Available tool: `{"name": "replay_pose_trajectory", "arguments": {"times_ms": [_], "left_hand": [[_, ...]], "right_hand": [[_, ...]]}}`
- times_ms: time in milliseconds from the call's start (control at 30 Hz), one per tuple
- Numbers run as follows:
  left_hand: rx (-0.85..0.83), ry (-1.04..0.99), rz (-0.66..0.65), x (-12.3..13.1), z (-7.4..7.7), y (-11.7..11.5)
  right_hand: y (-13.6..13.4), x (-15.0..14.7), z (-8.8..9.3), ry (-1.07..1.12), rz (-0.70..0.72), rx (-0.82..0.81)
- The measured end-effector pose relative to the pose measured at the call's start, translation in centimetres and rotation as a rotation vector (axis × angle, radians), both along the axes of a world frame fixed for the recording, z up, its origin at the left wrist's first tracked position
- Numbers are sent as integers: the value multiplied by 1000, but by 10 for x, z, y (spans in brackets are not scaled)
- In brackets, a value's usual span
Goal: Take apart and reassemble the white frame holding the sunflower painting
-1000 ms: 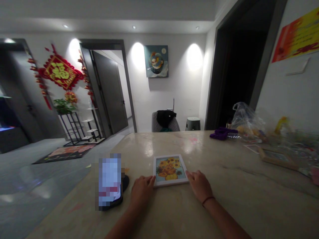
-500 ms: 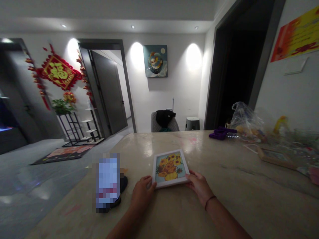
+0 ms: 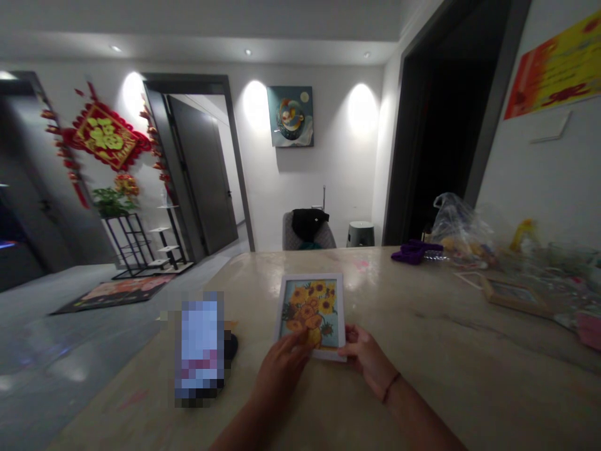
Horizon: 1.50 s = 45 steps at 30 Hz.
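A dim room with a pale stone counter (image 3: 422,351). Near its near edge, a framed sunflower picture (image 3: 312,300) is tipped up off the surface. The left hand (image 3: 282,369) clasps its lower left, fingers laid across the front. The right hand (image 3: 366,357) pinches the lower right corner. A phone (image 3: 200,344) stands toward the left edge.

A single head-worn camera looks forward and slightly down across the table (image 3: 422,351). The table's near edge lies close below; the far wall (image 3: 328,156) closes the view.

Left hand (image 3: 282,366), right hand (image 3: 365,358), grips closed
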State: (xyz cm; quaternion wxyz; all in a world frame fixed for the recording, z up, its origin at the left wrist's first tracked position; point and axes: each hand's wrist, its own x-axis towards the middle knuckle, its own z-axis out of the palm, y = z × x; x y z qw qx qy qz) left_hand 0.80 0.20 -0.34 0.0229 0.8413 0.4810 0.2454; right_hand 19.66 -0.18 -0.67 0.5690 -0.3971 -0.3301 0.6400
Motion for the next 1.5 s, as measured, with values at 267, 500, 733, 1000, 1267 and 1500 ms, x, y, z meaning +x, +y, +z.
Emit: {"name": "replay_pose_trajectory", "arguments": {"times_ms": [267, 500, 733, 1000, 1267, 1500], "left_hand": [[-77, -117, -10, 1, 3, -3], [-171, -469, -26, 14, 11, -23], [-345, -731, -74, 22, 3, -25], [-437, -1065, -86, 23, 13, -25], [-606, -1394, 67, 14, 11, -8], [-808, -1315, 102, -4, 14, 6]], "right_hand": [[-6, -2, 14, 48, 105, 126], [4, -3, -5, 75, 55, -36], [6, -12, -15, -9, 0, -38], [4, -6, -8, 30, 52, -38], [6, 2, -8, -51, 4, 54], [19, 27, -12, -354, -349, 146]]}}
